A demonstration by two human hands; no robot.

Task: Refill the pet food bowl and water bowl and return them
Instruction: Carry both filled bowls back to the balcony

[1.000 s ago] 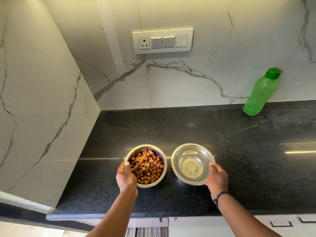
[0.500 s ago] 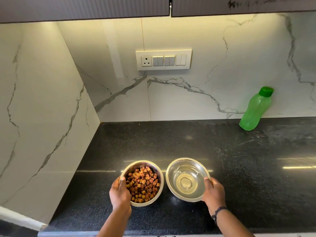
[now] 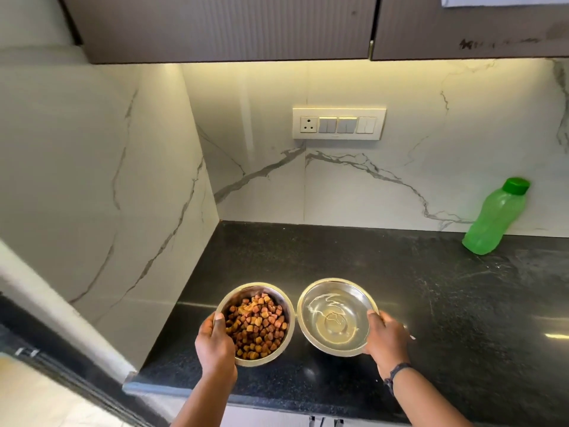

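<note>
Left hand [image 3: 215, 343] holding food bowl [image 3: 281, 298] (brown kibble), right hand [image 3: 386, 342] holding water bowl [image 3: 308, 306]

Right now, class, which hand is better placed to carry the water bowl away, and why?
The right hand: its grip is already on the water bowl rim, while the left hand holds the food bowl.

One view only here, the head camera, so I have no second angle to compare. I'm looking forward and steeply down from above the black worktop [image 3: 400, 303], facing the marble back wall [image 3: 369, 186] in the corner. Wide lens, edges bowed. Forearms come in from the bottom edge, close; the upper cabinets [image 3: 215, 26] fill the top.
</note>
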